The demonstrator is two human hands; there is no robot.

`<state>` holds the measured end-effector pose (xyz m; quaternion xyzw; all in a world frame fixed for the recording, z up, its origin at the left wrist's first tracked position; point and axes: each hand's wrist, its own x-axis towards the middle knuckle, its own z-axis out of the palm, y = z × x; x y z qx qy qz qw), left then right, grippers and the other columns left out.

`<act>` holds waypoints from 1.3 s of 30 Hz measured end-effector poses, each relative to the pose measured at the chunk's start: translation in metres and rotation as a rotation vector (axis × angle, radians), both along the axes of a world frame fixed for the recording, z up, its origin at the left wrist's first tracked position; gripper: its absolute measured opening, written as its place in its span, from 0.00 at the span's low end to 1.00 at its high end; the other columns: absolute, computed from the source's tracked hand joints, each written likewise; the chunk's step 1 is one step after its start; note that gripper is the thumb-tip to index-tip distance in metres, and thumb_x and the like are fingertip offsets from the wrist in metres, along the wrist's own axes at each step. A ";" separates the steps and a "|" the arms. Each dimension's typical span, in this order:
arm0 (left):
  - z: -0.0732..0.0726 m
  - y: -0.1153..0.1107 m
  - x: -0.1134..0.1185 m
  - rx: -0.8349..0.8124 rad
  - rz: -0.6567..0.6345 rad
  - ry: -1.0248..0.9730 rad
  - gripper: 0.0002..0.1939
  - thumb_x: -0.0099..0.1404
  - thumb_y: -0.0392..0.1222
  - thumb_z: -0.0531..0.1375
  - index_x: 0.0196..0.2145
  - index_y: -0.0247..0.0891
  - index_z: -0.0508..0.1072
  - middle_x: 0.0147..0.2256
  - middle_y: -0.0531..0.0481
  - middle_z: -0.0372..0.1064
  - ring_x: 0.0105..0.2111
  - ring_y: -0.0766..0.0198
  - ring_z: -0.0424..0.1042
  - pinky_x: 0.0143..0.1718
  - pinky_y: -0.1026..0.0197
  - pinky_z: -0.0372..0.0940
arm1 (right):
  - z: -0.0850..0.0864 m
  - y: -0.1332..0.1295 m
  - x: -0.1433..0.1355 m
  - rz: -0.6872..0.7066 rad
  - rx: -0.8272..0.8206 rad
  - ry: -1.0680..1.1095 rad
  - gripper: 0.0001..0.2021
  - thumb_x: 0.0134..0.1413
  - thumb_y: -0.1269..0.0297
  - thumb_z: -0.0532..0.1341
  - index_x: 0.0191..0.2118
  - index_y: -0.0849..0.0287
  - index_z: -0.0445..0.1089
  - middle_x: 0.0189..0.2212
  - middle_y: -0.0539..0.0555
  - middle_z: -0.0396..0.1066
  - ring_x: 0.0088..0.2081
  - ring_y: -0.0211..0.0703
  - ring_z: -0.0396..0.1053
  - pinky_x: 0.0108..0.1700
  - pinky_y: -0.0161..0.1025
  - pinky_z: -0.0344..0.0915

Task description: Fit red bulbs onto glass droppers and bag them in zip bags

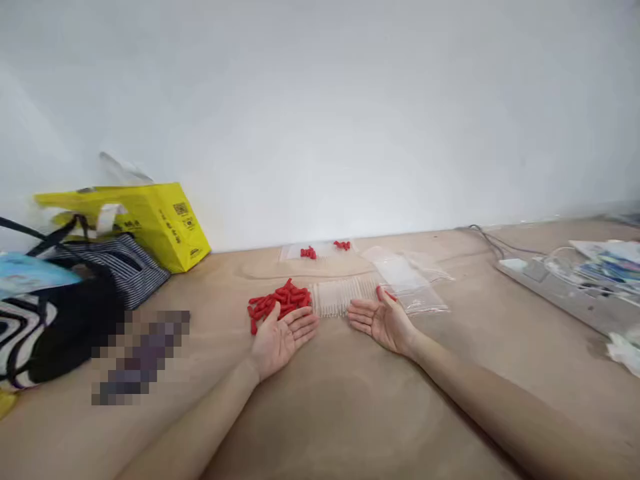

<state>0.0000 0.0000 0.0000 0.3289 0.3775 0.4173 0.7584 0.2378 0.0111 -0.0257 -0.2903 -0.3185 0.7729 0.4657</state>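
My left hand and right hand are open, seemingly empty. Just beyond, sticks lie rowed beside loosely heaped red pieces.

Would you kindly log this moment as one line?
left hand: open, palm showing, beside red pieces | right hand: open, palm showing, beside pale sticks | clear bag: right of sticks

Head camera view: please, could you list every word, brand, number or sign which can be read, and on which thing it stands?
No text can be read with certainty.
Yellow bag: a square code and dark characters, too blurred to read.
Clear plastic bag: no print can be made out.
Blue-and-white items at the right edge: too blurred to tell if they bear words.
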 end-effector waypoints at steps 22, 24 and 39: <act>-0.005 -0.009 -0.002 1.269 -0.244 1.212 0.11 0.60 0.39 0.53 0.40 0.39 0.69 0.42 0.47 0.67 0.44 0.62 0.65 0.46 0.57 0.60 | -0.004 -0.013 0.000 -0.209 1.303 -1.268 0.09 0.51 0.69 0.54 0.34 0.58 0.71 0.31 0.54 0.69 0.35 0.39 0.64 0.39 0.37 0.60; -0.005 -0.010 -0.002 1.269 -0.244 1.208 0.10 0.59 0.38 0.53 0.39 0.39 0.69 0.42 0.47 0.67 0.43 0.62 0.65 0.46 0.57 0.60 | 0.000 0.003 0.009 -0.408 1.182 -1.462 0.08 0.49 0.68 0.54 0.31 0.59 0.71 0.28 0.55 0.68 0.34 0.42 0.63 0.38 0.39 0.59; -0.012 -0.008 -0.004 1.288 -0.230 1.157 0.10 0.59 0.39 0.53 0.40 0.39 0.69 0.41 0.47 0.67 0.44 0.61 0.64 0.46 0.56 0.60 | 0.029 0.059 -0.004 -0.314 0.401 -1.853 0.16 0.41 0.49 0.57 0.31 0.56 0.70 0.35 0.54 0.70 0.41 0.49 0.64 0.42 0.45 0.54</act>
